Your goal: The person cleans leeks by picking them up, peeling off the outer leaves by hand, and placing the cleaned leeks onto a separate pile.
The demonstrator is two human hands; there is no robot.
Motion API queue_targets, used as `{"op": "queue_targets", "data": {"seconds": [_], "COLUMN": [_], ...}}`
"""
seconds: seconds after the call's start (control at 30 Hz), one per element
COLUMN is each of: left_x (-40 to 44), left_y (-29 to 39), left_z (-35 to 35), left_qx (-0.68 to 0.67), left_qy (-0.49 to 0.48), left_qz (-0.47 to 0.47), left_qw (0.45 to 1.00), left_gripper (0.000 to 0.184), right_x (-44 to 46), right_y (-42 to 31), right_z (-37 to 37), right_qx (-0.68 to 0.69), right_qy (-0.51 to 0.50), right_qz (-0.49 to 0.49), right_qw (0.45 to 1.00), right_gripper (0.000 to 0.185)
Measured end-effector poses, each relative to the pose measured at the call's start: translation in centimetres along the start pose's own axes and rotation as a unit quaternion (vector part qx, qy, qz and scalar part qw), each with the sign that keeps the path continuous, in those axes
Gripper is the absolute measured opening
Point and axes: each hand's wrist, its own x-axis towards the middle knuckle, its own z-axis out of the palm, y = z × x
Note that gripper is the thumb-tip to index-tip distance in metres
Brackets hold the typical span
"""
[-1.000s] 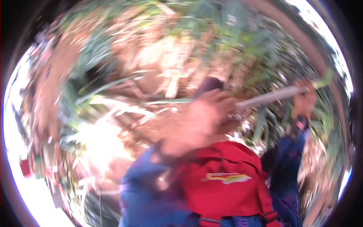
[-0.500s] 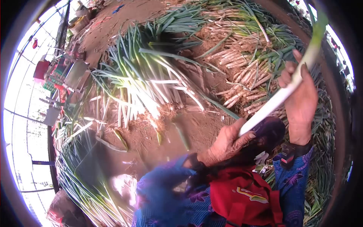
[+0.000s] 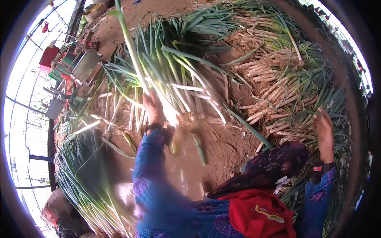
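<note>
My left hand (image 3: 153, 106) is closed round the pale lower stalk of a long green onion (image 3: 133, 49), whose green top points up and away. Beneath and beside it lies a loose pile of cleaned green onions (image 3: 170, 67) with white stems. At the right, my right hand (image 3: 324, 133) is raised with its fingers apart and nothing in it. It is nearest to a large heap of green onions (image 3: 274, 95) with brownish stems and roots.
Another bundle of green onions (image 3: 89, 178) lies at lower left. Crates (image 3: 59, 69) and a grey panel (image 3: 86, 66) stand at the left by a mesh wall. A dark patterned cloth (image 3: 274, 162) and red apron (image 3: 258, 214) cover my lap. Loose leaves lie on the soil.
The onion has gone from between both hands at the right to the pile at the left, in my left hand. My right hand has let go of it and lowered slightly.
</note>
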Motion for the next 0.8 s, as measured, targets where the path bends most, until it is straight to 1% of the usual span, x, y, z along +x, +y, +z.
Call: {"op": "queue_targets", "data": {"seconds": [0.03, 0.1, 0.13, 0.17, 0.2, 0.23, 0.27, 0.3, 0.37, 0.4, 0.5, 0.53, 0.57, 0.6, 0.63, 0.7, 0.73, 0.77, 0.8], "left_x": [1.2, 2.6, 2.9, 2.6, 2.5, 2.5, 1.5, 1.4, 0.6, 0.5, 0.9, 1.0, 0.4, -0.4, -0.9, -0.1, 0.5, 0.5, 0.4], "left_y": [-1.3, -4.5, -7.8, -7.4, -9.1, -10.5, -10.9, -11.8, -13.3, -14.2, -18.7, -19.6, -15.4, -12.0, -9.8, -8.2, -8.8, -8.0, -7.0], "left_z": [-1.5, -3.9, -4.6, -5.1, -5.3, -5.2, -4.4, -3.5, -1.2, -0.2, 2.5, 3.2, 3.4, 4.0, 4.8, 6.8, 8.7, 10.0, 11.3], "left_qx": [0.132, 0.294, 0.394, 0.374, 0.372, 0.369, 0.359, 0.311, 0.271, 0.31, 0.268, 0.249, 0.24, 0.324, 0.401, 0.424, 0.47, 0.471, 0.454], "left_qy": [0.001, -0.036, 0.014, 0.003, -0.023, -0.047, -0.056, -0.091, -0.108, -0.131, -0.1, -0.059, -0.047, 0.003, 0.055, -0.041, -0.081, -0.111, -0.155], "left_qz": [-0.047, -0.064, -0.072, -0.122, -0.116, -0.108, -0.07, -0.104, -0.137, -0.12, -0.184, -0.203, -0.209, -0.134, -0.056, 0.033, 0.089, 0.159, 0.199], "left_qw": [0.99, 0.953, 0.916, 0.919, 0.921, 0.922, 0.929, 0.94, 0.947, 0.934, 0.94, 0.945, 0.947, 0.937, 0.913, 0.904, 0.875, 0.861, 0.855], "left_gripper": [0.052, 0.062, 0.07, 0.069, 0.065, 0.062, 0.054, 0.052, 0.05, 0.051, 0.059, 0.054, 0.049, 0.045, 0.041, 0.047, 0.058, 0.063, 0.065], "right_x": [-1.0, -4.0, -5.4, -6.9, -10.2, -12.8, -15.6, -18.4, -23.3, -25.1, -30.1, -31.3, -32.7, -33.7, -34.4, -35.5, -35.7, -36.0, -36.2], "right_y": [1.3, 4.6, 7.6, 10.4, 11.1, 11.1, 11.3, 11.4, 11.9, 12.0, 12.1, 12.1, 12.3, 12.3, 12.4, 12.5, 12.6, 12.8, 13.0], "right_z": [-3.4, -12.5, -20.4, -27.9, -31.1, -32.3, -33.8, -35.1, -36.5, -36.8, -36.7, -36.6, -36.6, -36.5, -36.3, -35.9, -35.7, -35.5, -35.3], "right_qx": [0.013, 0.041, 0.126, 0.211, 0.199, 0.17, 0.146, 0.129, 0.098, 0.087, 0.06, 0.054, 0.048, 0.044, 0.04, 0.034, 0.033, 0.031, 0.031], "right_qy": [0.044, 0.066, 0.106, 0.152, 0.206, 0.242, 0.279, 0.309, 0.358, 0.375, 0.412, 0.42, 0.428, 0.432, 0.436, 0.44, 0.44, 0.44, 0.441], "right_qz": [0.01, 0.01, 0.045, 0.072, 0.082, 0.087, 0.101, 0.118, 0.153, 0.17, 0.21, 0.221, 0.231, 0.241, 0.248, 0.262, 0.269, 0.274, 0.277], "right_qw": [0.999, 0.997, 0.985, 0.963, 0.955, 0.951, 0.944, 0.935, 0.916, 0.907, 0.884, 0.879, 0.873, 0.868, 0.864, 0.858, 0.856, 0.855, 0.853], "right_gripper": [0.043, 0.041, 0.041, 0.04, 0.039, 0.039, 0.038, 0.037, 0.035, 0.034, 0.032, 0.031, 0.03, 0.03, 0.029, 0.028, 0.027, 0.026, 0.026]}}
